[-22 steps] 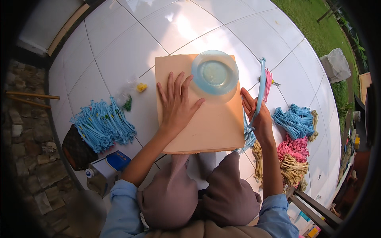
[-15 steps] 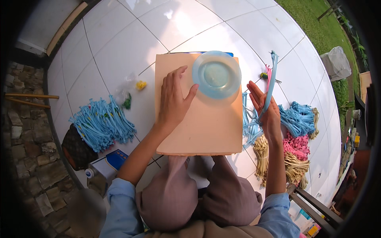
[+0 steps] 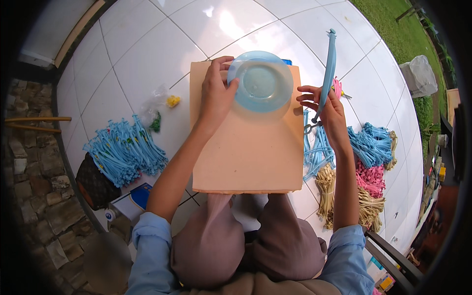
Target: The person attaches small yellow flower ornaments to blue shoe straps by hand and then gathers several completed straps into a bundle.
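The left hand (image 3: 216,91) is at the left rim of the plate (image 3: 260,81), fingers curled and thumb against it; whether it pinches the rim or only touches it, I cannot tell; the plate is by the far right corner of the board (image 3: 241,157), its rim reaching past the far edge; the right hand (image 3: 330,118), just off the right edge, holds the strip (image 3: 328,69) upright between thumb and fingers, the other fingers spread toward the board.

As a judgement, one piece is midway through handling: the strip is in hand, not on the board; the blue pile (image 3: 125,152), off the left edge and laid in rows, looks dealt with; the loose strips (image 3: 318,152) off the right edge, and the blue bundle (image 3: 371,145), pink bundle (image 3: 370,178) and tan bundle (image 3: 369,209) beyond them, look left over.

The fingertips behind the plate are partly hidden; a blue object (image 3: 287,62) shows only in part past the far edge; the pink piece (image 3: 337,87) behind the right hand is too covered to make out.
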Demonstrator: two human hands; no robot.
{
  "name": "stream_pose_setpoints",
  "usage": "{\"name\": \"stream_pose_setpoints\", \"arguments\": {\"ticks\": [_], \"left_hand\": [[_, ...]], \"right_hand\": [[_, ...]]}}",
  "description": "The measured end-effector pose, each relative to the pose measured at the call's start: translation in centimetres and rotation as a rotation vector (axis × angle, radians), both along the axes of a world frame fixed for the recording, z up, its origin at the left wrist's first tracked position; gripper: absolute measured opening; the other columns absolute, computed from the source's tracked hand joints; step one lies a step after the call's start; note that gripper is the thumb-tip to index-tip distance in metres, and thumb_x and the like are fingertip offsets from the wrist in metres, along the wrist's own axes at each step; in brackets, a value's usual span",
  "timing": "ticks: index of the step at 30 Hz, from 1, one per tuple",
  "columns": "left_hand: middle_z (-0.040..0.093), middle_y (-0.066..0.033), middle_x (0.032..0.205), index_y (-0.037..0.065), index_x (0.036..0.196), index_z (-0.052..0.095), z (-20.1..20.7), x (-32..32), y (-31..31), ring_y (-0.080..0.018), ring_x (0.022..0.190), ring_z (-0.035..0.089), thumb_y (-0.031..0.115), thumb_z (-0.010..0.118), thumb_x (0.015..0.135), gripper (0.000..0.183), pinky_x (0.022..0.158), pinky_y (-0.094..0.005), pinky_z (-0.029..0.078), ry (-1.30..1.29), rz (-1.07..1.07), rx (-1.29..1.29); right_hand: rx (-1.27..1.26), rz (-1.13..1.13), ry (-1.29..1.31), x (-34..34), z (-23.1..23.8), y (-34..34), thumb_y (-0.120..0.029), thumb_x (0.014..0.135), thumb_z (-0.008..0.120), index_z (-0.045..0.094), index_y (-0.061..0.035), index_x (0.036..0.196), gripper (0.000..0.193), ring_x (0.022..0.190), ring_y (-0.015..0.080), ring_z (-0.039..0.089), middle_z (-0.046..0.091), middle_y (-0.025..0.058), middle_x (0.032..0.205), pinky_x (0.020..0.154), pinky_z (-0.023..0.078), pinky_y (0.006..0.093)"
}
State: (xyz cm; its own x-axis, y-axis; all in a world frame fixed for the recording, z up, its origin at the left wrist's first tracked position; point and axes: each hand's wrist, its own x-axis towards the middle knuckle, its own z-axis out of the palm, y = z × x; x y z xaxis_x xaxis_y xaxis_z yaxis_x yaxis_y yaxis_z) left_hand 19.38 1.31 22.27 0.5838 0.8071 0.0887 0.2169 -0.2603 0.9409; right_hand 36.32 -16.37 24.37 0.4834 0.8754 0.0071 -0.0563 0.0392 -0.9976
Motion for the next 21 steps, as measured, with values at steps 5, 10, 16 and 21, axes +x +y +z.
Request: {"name": "stream_pose_setpoints", "arguments": {"ticks": [5, 10, 16, 21], "left_hand": [[0.048, -0.0119, 0.107, 0.006, 0.113, 0.045, 2.1, -0.2, -1.5, -0.0181, 0.087, 0.054, 0.003, 0.059, 0.079, 0.037, 0.071, -0.0272, 0.046, 0.101, 0.150, 0.168], [0.048, -0.0149, 0.107, 0.000, 0.107, 0.046, 7.7, -3.3, -2.8, -0.0228, 0.100, 0.050, 0.008, 0.052, 0.084, 0.025, 0.091, -0.0353, 0.038, -0.536, 0.009, 0.556], [0.055, -0.0073, 0.097, 0.005, 0.101, 0.053, 11.5, -2.8, -6.0, -0.0211, 0.088, 0.057, 0.007, 0.063, 0.073, 0.029, 0.081, -0.0362, 0.046, 0.053, -0.705, 0.702], [0.053, -0.0040, 0.089, 0.007, 0.102, 0.055, 6.6, -2.9, -7.5, -0.0171, 0.075, 0.058, 0.008, 0.064, 0.071, 0.032, 0.062, -0.0307, 0.050, 0.276, -0.796, 0.762]], "right_hand": [[-0.058, 0.022, 0.097, 1.7, 1.4, -2.6, -0.026, 0.095, 0.040, 0.051, -0.0060, 0.090, 0.024, 0.056, 0.0044, 0.038, 0.047, -0.0024, 0.068, 0.049, 0.031, 0.0187], [-0.401, 0.101, -0.398, 0.5, 5.4, -4.8, -0.018, 0.089, 0.052, 0.059, -0.0025, 0.088, 0.017, 0.052, 0.0060, 0.037, 0.053, 0.0002, 0.064, 0.047, 0.031, 0.0225], [-0.582, 0.368, -0.617, -1.9, 7.7, -5.1, -0.027, 0.079, 0.064, 0.061, -0.0034, 0.080, 0.024, 0.048, 0.0165, 0.049, 0.052, 0.0075, 0.055, 0.048, 0.038, 0.0293], [-0.500, 0.447, -0.813, -1.9, 6.0, -4.8, -0.034, 0.072, 0.069, 0.057, -0.0062, 0.076, 0.031, 0.051, 0.0240, 0.054, 0.053, 0.0082, 0.054, 0.051, 0.041, 0.0346]]}}
